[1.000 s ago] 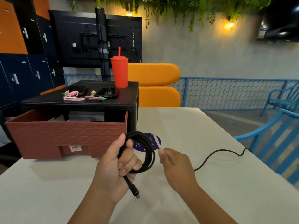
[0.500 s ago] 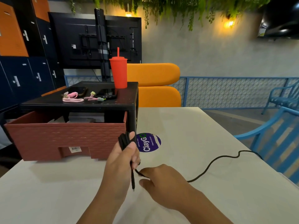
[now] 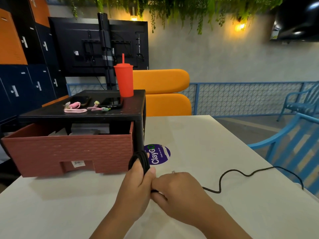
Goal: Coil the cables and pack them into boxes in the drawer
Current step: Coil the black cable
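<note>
The white table (image 3: 215, 135) takes most of the view. On its left part stands a black shelf (image 3: 103, 114), and under the shelf a brick-red drawer (image 3: 69, 152) is pulled out toward the person. Something pale lies inside the drawer, but I cannot tell if it is a box. A red cup (image 3: 124, 80) stands on the shelf.

In front, the left hand (image 3: 136, 187) has its fingers curled tight around a bunch of black loops (image 3: 140, 158), which stand up out of the fist. The right hand (image 3: 179, 188) touches the left one from the side, its fingers bent over the cable (image 3: 241, 174) just below the loops. Its fingertips are hidden, so I judge that it pinches the cable, but the exact hold is not visible. The free part of the cable runs from under this hand in soft waves to the right edge of the table.

The cable looks thin, light and limp, with a cloth-like skin, so it probably bends easily and springs open if released. I think it is best to hold it across all loops together, and guide the free part near the fist.

Small pink cables (image 3: 76, 109) lie on the shelf
</note>
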The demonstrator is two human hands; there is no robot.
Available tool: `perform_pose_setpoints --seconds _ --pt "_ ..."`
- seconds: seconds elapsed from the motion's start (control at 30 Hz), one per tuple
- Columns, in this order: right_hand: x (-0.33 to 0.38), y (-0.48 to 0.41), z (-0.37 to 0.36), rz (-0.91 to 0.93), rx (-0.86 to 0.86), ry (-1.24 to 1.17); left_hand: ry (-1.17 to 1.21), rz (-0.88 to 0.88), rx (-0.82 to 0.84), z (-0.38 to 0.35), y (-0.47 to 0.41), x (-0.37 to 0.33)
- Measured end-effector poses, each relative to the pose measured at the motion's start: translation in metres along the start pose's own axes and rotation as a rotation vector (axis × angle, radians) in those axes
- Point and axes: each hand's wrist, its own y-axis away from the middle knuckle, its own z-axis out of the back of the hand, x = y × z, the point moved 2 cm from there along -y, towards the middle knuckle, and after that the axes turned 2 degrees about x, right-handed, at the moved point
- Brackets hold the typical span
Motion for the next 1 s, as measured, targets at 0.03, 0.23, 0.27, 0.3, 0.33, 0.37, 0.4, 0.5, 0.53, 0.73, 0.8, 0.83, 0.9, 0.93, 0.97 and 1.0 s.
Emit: perform_pose_setpoints --seconds 0.03,0.23,0.27,0.3,0.33,0.37,0.4,0.5,0.53,0.73,0.8,0.83,0.9,0.93,0.97,1.0 --pt "-0.001 0.0 0.0 -0.005 -0.024 0.005 -0.002 -0.006 0.003 0.0 0.0 0.001" --pt "-0.005 0.0 0.01 -0.058 -0.121 -0.03 0.093 0.039 0.129 -0.003 0.0 0.007" --pt "-0.007 0.0 0.012 -0.069 -0.152 -0.042 0.142 0.061 0.148 -0.004 0.001 0.006" --pt "-0.01 -0.001 0.014 -0.092 -0.188 -0.05 0.197 0.091 0.155 -0.004 0.001 0.003" --pt "-0.011 -0.001 0.018 -0.125 -0.213 -0.067 0.251 0.127 0.155 -0.003 0.002 0.0" --pt "-0.013 0.0 0.022 -0.173 -0.242 -0.089 0.298 0.159 0.168 -0.002 0.003 -0.003" --pt "-0.016 0.001 0.023 -0.227 -0.264 -0.133 0.327 0.166 0.194 -0.001 0.004 -0.006" --pt "-0.021 0.002 0.02 -0.318 -0.27 -0.243 0.315 0.14 0.3 -0.001 0.006 -0.012" --pt "-0.021 0.002 0.019 -0.299 -0.286 -0.221 0.31 0.143 0.324 0.0 0.006 -0.011" --pt "-0.023 0.001 0.018 -0.196 -0.233 -0.444 0.477 0.188 0.41 0.007 0.007 -0.013" --pt "-0.023 0.0 0.013 -0.187 -0.219 -0.612 0.585 0.225 0.437 0.006 0.007 -0.012" --pt "-0.021 -0.001 0.011 -0.189 -0.218 -0.679 0.637 0.244 0.446 0.005 0.008 -0.011" --pt "-0.017 -0.001 0.006 -0.224 -0.221 -0.762 0.712 0.283 0.449 0.003 0.009 -0.011" --pt "-0.015 -0.001 0.004 -0.25 -0.242 -0.769 0.747 0.315 0.44 0.001 0.009 -0.011" --pt "-0.014 -0.001 0.004 -0.272 -0.274 -0.752 0.781 0.352 0.425 -0.001 0.01 -0.011" --pt "-0.013 -0.001 0.005 -0.293 -0.306 -0.726 0.808 0.384 0.405 -0.004 0.012 -0.012"
